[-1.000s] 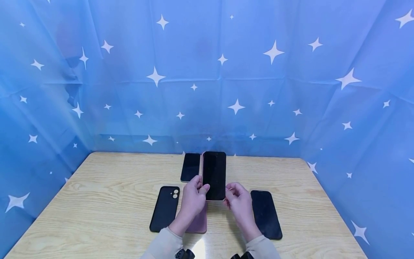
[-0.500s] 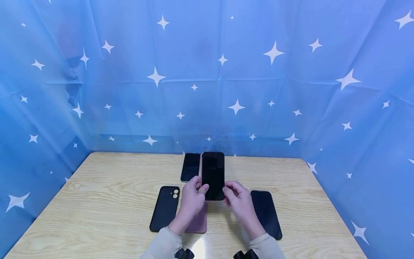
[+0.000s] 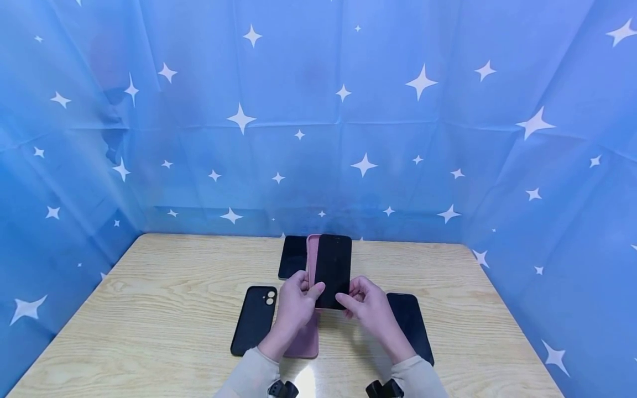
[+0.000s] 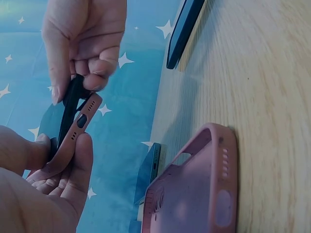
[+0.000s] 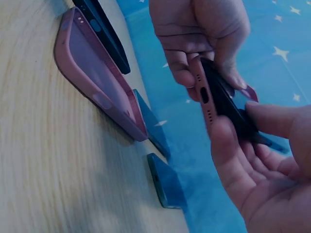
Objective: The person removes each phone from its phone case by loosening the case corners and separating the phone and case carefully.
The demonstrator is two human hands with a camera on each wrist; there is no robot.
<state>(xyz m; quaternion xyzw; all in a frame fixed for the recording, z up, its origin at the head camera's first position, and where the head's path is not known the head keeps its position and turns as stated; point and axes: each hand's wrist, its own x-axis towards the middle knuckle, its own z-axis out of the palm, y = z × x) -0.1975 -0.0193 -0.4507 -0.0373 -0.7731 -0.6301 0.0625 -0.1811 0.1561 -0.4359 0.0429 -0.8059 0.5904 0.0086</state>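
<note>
Above the table, my left hand (image 3: 293,307) holds a pink phone case (image 3: 312,254), its thumb over the lower left of a black-screened phone (image 3: 334,268). My right hand (image 3: 372,309) pinches that phone's lower right corner, thumb on the screen. The phone sits askew, shifted right, so a strip of the case's inside shows on its left. In the left wrist view, a gap shows between the phone (image 4: 70,111) and the case's slotted bottom edge (image 4: 80,124). Beneath my left forearm lies a second pink phone case (image 3: 304,340), inside facing up, partly covered.
A black phone case (image 3: 254,320) with camera holes lies left of the forearms. Another dark phone (image 3: 292,257) rests at the table's back edge, and one more (image 3: 412,326) beside my right forearm. A blue star-patterned curtain (image 3: 318,182) hangs behind the wooden table (image 3: 164,309).
The phone has shifted to the right out of line with the pink case, uncovering the case's left side. My right thumb has moved from the phone's edge onto its screen.
</note>
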